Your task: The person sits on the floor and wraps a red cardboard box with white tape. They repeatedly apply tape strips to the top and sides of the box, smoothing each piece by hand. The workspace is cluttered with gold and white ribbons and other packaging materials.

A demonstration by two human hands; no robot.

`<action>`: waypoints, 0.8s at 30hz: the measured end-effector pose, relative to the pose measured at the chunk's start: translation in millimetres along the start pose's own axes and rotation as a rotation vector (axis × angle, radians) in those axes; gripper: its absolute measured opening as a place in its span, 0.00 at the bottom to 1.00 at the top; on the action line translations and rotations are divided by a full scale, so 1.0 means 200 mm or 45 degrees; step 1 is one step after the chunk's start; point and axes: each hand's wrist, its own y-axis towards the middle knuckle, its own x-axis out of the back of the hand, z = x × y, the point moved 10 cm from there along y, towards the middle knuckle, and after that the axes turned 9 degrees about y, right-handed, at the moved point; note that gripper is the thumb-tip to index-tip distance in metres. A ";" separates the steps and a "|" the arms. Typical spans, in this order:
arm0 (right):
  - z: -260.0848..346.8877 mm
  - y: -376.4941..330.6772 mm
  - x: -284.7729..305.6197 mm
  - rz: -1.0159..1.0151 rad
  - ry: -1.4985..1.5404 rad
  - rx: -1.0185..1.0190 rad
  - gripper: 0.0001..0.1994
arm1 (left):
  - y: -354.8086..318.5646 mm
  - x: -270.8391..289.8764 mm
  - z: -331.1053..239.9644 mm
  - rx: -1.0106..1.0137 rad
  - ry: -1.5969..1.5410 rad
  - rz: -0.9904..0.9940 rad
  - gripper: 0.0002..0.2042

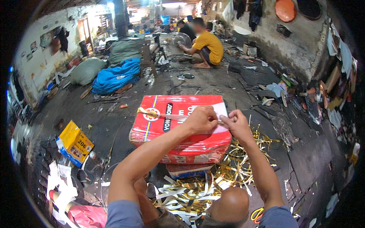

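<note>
A red cardboard box (178, 142) wrapped in clear film lies on the floor in front of me. A thin shiny strip (159, 115) runs across its top from the left edge toward my hands. My left hand (201, 119) is closed on that strip over the box's right half. My right hand (237, 122) pinches the strip's end just to the right, fingertips almost touching the left hand. Both forearms reach in from below. My knee (228, 205) shows at the bottom.
Gold and white strip offcuts (190, 192) pile up before the box and to its right (243, 159). A small yellow and blue carton (74, 143) lies left. A person in a yellow shirt (207, 45) squats far back. Blue tarp bundle (116, 78) and sacks sit back left.
</note>
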 end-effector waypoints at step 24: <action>-0.09 -0.07 0.01 0.071 0.482 -0.634 0.27 | 0.01 -0.13 0.03 0.263 -0.434 -0.160 0.04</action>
